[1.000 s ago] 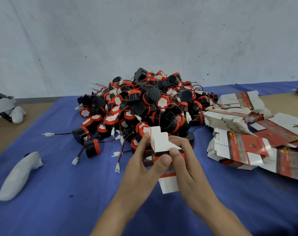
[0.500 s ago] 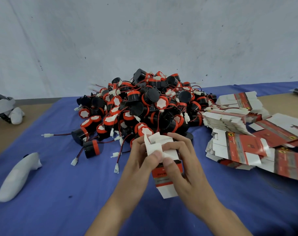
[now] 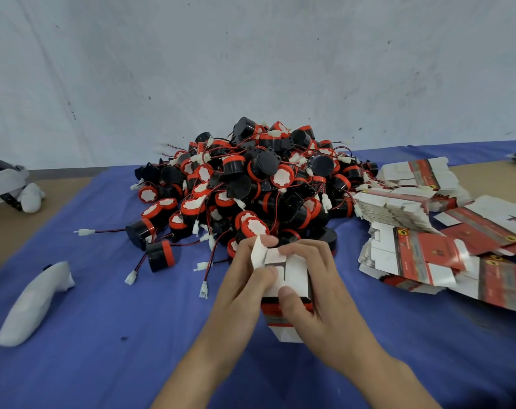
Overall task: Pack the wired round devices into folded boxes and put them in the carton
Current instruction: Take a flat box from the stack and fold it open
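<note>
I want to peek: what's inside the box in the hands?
The box shows only white flaps and a dark gap on top. The left hand and right hand hide the rest.

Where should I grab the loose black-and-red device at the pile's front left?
Pinch the loose device across its black barrel from above. It lies on its side at the edge of the pile with nothing on top. Leave the wire, which trails to the front left.
</note>
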{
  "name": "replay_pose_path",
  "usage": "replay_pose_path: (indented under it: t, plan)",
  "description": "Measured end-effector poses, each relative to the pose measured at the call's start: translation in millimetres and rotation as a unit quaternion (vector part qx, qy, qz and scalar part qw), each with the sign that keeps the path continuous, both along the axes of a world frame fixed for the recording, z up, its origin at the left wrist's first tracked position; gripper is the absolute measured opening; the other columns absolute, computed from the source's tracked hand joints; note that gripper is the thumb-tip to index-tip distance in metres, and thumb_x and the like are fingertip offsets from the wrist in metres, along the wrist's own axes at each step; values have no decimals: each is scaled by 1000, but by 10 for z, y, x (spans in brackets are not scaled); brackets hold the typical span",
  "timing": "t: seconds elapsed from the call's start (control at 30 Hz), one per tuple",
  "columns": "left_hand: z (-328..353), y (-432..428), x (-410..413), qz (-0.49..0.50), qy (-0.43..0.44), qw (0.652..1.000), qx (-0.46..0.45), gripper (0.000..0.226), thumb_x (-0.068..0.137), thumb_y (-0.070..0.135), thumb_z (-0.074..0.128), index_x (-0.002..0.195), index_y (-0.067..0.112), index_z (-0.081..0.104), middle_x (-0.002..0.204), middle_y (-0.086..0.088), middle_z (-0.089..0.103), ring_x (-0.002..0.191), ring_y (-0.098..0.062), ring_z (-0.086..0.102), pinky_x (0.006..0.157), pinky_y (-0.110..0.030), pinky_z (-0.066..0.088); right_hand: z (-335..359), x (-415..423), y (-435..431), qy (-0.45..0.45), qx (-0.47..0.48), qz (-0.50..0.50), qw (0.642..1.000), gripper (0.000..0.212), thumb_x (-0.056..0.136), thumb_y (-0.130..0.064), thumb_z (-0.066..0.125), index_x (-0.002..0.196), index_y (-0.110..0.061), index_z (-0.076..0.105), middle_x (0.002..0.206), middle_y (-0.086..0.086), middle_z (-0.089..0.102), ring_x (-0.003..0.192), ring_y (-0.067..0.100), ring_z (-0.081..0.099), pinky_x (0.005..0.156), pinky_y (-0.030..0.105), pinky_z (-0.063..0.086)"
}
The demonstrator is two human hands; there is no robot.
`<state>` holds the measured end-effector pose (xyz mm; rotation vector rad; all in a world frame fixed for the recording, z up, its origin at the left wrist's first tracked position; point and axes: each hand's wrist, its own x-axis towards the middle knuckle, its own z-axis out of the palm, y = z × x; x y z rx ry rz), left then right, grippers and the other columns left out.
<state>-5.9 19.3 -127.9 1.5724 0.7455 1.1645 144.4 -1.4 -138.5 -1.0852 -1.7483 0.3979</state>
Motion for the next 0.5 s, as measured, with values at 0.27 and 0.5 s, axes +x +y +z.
replay_pose_path:
  t: [0.27,0.5]
  plan:
    - [17,115,28,-27,-55,989,-137,44,101,55,45,135,31,60,129,-4,67,121,-22,63,91,-39,53,40,79,29,-33,2,-49,998,41,80,-41,43,121,-37,42,128,-16,36,122,6,42,87,9,39]
    - [26,92,38,-88,-81,973,-195,51,100,49,49,136,15,59,131,-14,66,122,-30,62,96,-38,55,38,120,10,-68,14,-59,996,48,78,-38,44,125,-27,48,129,-20,35,122,1,42,87,10,42]
